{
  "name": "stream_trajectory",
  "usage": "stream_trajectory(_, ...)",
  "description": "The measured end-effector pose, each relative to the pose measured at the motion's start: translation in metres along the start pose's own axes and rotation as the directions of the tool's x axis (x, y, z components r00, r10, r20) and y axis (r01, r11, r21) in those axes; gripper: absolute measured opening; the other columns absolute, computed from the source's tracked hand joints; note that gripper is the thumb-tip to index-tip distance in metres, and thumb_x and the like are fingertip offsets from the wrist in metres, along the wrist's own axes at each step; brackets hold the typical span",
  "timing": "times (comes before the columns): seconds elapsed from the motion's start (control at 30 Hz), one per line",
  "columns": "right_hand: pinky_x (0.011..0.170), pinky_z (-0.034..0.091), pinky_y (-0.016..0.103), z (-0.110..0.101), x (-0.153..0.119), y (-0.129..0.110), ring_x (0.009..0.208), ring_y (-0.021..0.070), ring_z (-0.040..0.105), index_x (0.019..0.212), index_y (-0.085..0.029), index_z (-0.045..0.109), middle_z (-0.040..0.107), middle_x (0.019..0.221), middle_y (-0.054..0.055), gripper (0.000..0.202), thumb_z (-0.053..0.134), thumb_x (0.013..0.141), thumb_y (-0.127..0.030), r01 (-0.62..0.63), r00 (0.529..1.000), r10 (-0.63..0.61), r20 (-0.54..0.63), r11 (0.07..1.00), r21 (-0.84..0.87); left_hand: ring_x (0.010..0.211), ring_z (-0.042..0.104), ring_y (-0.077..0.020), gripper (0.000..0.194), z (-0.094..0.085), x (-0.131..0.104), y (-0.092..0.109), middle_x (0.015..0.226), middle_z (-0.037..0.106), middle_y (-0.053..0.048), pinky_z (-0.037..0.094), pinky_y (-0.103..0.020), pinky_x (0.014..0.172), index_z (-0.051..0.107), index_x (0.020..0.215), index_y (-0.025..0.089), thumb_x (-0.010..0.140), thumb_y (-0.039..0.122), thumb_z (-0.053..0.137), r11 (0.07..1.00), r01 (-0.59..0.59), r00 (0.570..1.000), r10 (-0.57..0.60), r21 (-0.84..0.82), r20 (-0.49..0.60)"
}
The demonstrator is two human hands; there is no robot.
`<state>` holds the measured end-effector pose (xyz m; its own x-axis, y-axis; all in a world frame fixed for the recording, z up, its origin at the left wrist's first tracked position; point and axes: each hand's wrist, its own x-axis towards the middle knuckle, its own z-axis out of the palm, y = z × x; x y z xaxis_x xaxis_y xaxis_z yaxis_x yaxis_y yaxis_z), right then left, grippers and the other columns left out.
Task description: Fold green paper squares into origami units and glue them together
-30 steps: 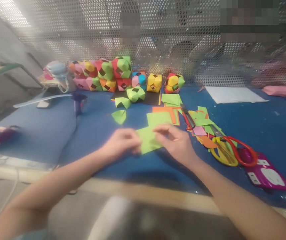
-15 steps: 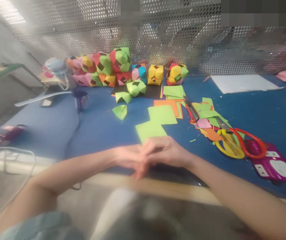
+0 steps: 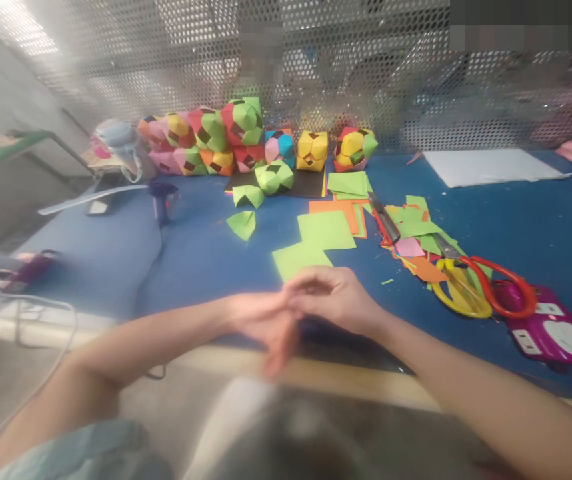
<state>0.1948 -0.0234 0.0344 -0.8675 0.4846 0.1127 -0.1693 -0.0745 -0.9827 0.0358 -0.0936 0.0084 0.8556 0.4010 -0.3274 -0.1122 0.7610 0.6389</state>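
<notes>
My left hand point(image 3: 265, 321) hovers over the table's front edge, its fingers stretched out and drooping downward, slightly blurred. My right hand point(image 3: 337, 297) meets it from the right, fingers curled and pinched at the left hand's fingers. Anything inside that pinch is hidden. Just beyond the hands, a green paper square point(image 3: 300, 259) overlaps another green sheet point(image 3: 327, 229). Farther off lie a folded green paper piece point(image 3: 242, 225), a second folded piece point(image 3: 247, 195) and a joined green paper unit point(image 3: 274, 177).
Scissors point(image 3: 503, 283) with red and yellow handles rest over a purple case point(image 3: 559, 327). A cutter knife point(image 3: 385, 219) lies by paper scraps point(image 3: 419, 230). A glue gun point(image 3: 162, 199) with its cord stands left. Paper balls point(image 3: 312, 151) line the perforated metal screen point(image 3: 391, 80).
My right hand's grip has loosened and shifted slightly up and right. My left fingers now hang lower and more extended. The paper pieces have stayed put.
</notes>
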Motion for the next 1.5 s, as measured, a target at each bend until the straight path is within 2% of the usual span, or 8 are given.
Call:
stream_trajectory(0.13,0.057,0.055,0.024,0.003,-0.002,0.004,0.059,0.0104,0.063,0.079,-0.019,0.067,0.067,0.070,-0.001,0.013,0.070,0.072,-0.029,0.070,0.993,-0.074,-0.089,0.996,-0.047,0.051,0.063,-0.0253,0.069,0.004,0.000,0.001,0.056,0.067,-0.016,0.049,-0.032,0.041,0.070,0.054,0.013,0.062,0.078,0.048,0.996,-0.032,0.996,0.039,-0.080,0.077)
stream_trajectory(0.3,0.057,0.053,0.021,-0.002,-0.003,0.002,0.059,0.0091,0.063,0.083,-0.019,0.067,0.067,0.070,-0.002,0.008,0.060,0.082,-0.023,0.211,0.973,-0.229,-0.030,0.935,-0.284,0.050,0.062,-0.0275,0.068,0.005,0.001,0.000,0.050,0.064,-0.017,0.049,-0.035,0.045,0.067,0.050,0.014,0.068,0.074,0.043,0.992,-0.091,0.990,0.100,-0.089,0.103)
stream_trajectory(0.37,0.059,0.051,0.020,-0.006,-0.002,0.001,0.063,0.0090,0.062,0.086,-0.020,0.066,0.067,0.073,-0.001,0.011,0.055,0.085,-0.020,0.331,0.932,-0.361,0.024,0.824,-0.459,0.051,0.063,-0.0279,0.071,0.005,0.000,0.000,0.049,0.063,-0.018,0.049,-0.035,0.046,0.066,0.049,0.013,0.069,0.075,0.038,0.992,-0.096,0.990,0.104,-0.084,0.099)
stream_trajectory(0.47,0.064,0.050,0.022,-0.012,-0.001,0.000,0.069,0.0107,0.061,0.089,-0.019,0.063,0.066,0.076,0.002,0.014,0.048,0.089,-0.017,0.517,0.809,-0.559,0.184,0.527,-0.674,0.051,0.063,-0.0279,0.077,0.005,0.000,-0.001,0.050,0.064,-0.018,0.050,-0.036,0.046,0.064,0.047,0.014,0.071,0.077,0.027,0.994,-0.083,0.993,0.089,-0.072,0.082)
stream_trajectory(0.57,0.064,0.048,0.023,-0.017,0.001,-0.002,0.071,0.0119,0.058,0.090,-0.017,0.059,0.064,0.075,0.003,0.016,0.043,0.091,-0.015,0.598,0.731,-0.607,0.311,0.352,-0.720,0.053,0.065,-0.0292,0.076,0.005,0.000,0.000,0.052,0.065,-0.018,0.050,-0.036,0.044,0.065,0.048,0.014,0.073,0.076,0.027,0.994,-0.079,0.988,0.089,-0.082,0.130)
stream_trajectory(0.9,0.062,0.046,0.019,-0.019,0.002,-0.006,0.066,0.0084,0.054,0.085,-0.018,0.054,0.058,0.072,0.000,0.010,0.047,0.091,-0.016,0.505,0.806,-0.569,0.164,0.517,-0.692,0.056,0.066,-0.0307,0.083,0.006,-0.005,-0.001,0.056,0.066,-0.022,0.050,-0.035,0.047,0.070,0.057,0.011,0.083,0.063,0.012,0.973,-0.112,0.971,0.150,-0.200,0.185)
stream_trajectory(1.3,0.067,0.049,0.023,-0.009,0.000,0.003,0.072,0.0111,0.059,0.092,-0.017,0.056,0.066,0.079,0.004,0.009,0.051,0.087,-0.011,0.579,0.696,-0.693,0.188,0.387,-0.717,0.065,0.068,-0.0319,0.079,0.003,-0.002,-0.003,0.063,0.068,-0.022,0.051,-0.035,0.052,0.073,0.064,0.008,0.083,0.063,0.020,0.963,-0.140,0.958,0.190,-0.229,0.213)
stream_trajectory(1.5,0.062,0.045,0.020,-0.011,-0.002,-0.005,0.067,0.0096,0.054,0.086,-0.018,0.053,0.059,0.073,0.001,0.010,0.045,0.090,-0.015,0.549,0.790,-0.556,0.257,0.456,-0.701,0.067,0.068,-0.0316,0.075,0.003,-0.002,-0.001,0.061,0.068,-0.021,0.050,-0.034,0.052,0.075,0.072,0.008,0.084,0.059,0.021,0.975,-0.071,0.960,0.124,-0.211,0.251)
